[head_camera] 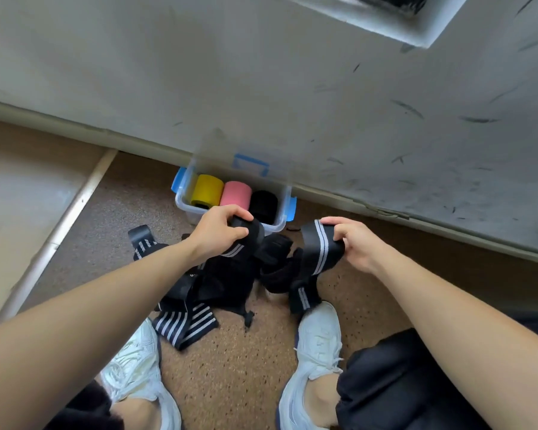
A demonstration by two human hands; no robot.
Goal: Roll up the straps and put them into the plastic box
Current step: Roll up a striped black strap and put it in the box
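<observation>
Here, a scuffed grey wall (261,72) fills the upper part, and a speckled brown floor (246,367) lies below it. On the floor, just ahead of two white shoes (317,346), lies a loose pile of black straps (224,283) with white stripes. At twelve o'clock from the pile, the clear plastic box (180,200) stands against the wall. The left hand (218,231) has its fingers curled round a strap end (246,234) above the pile. At three o'clock the right hand (354,243) pinches a striped strap (320,249). In the box lie a yellow roll (207,190), a pink roll (236,193) and a black roll (263,204), side by side.
</observation>
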